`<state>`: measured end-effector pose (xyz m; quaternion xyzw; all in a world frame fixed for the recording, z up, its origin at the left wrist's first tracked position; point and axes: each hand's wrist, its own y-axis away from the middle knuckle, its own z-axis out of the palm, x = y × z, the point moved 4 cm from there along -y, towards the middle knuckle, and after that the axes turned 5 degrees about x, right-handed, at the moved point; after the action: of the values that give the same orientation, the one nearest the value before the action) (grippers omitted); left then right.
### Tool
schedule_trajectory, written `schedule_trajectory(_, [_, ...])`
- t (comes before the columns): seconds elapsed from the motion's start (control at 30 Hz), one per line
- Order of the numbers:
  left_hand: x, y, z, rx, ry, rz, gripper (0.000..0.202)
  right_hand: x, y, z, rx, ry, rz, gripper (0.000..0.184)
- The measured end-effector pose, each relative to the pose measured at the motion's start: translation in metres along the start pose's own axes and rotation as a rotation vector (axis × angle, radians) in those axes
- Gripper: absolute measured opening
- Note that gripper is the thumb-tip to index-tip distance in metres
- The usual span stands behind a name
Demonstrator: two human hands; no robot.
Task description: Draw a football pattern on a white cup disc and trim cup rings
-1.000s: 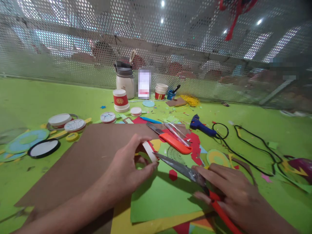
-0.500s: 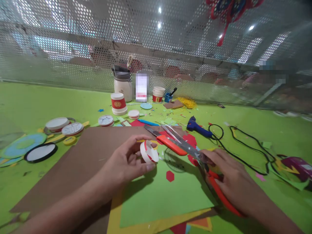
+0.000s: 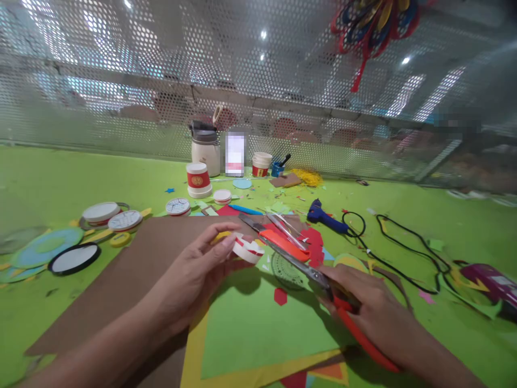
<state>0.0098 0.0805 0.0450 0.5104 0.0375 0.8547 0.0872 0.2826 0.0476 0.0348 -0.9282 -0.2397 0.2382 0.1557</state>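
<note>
My left hand (image 3: 194, 277) pinches a white ring with red marks (image 3: 247, 249), cut from a paper cup, and holds it just above a brown card sheet (image 3: 137, 269). Thumb and fingertips close around the ring's rim. My right hand (image 3: 371, 312) grips red-handled scissors (image 3: 323, 293); their blades point up and left toward the ring. Both hands hover over a green paper sheet (image 3: 258, 328) that lies on yellow paper. A small red hexagon (image 3: 280, 296) rests on the green sheet between my hands.
An orange-handled utility knife (image 3: 278, 242) and a clear protractor (image 3: 287, 269) lie just beyond the ring. A blue glue gun (image 3: 323, 214) with a black cord (image 3: 404, 248) sits to the right. Paper cups (image 3: 199, 179), lids and round cutouts (image 3: 44, 245) spread at the left. A perforated metal wall (image 3: 121, 108) closes the back.
My left hand turned the ring and lifted it up and to the right. The scissors' blades swung away from the ring and now lie lower, angled toward it. The camera tilted up slightly.
</note>
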Motion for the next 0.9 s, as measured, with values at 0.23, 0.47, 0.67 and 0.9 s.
schedule_trajectory(0.23, [-0.002,0.0,-0.006,-0.014,0.029,-0.116,0.057,0.0,0.009,0.006,-0.029,0.059,0.026,0.036])
schedule_trajectory(0.47, [-0.003,-0.001,-0.005,-0.005,-0.023,-0.148,0.039,-0.004,0.007,0.009,-0.031,-0.018,0.043,0.029])
schedule_trajectory(0.67, [-0.004,-0.001,-0.002,-0.066,-0.061,-0.106,0.038,-0.009,0.005,0.008,-0.023,0.012,-0.004,0.032])
schedule_trajectory(0.9, [0.0,0.0,-0.006,-0.069,-0.068,-0.07,0.033,-0.006,0.004,0.009,-0.017,-0.072,0.046,0.03])
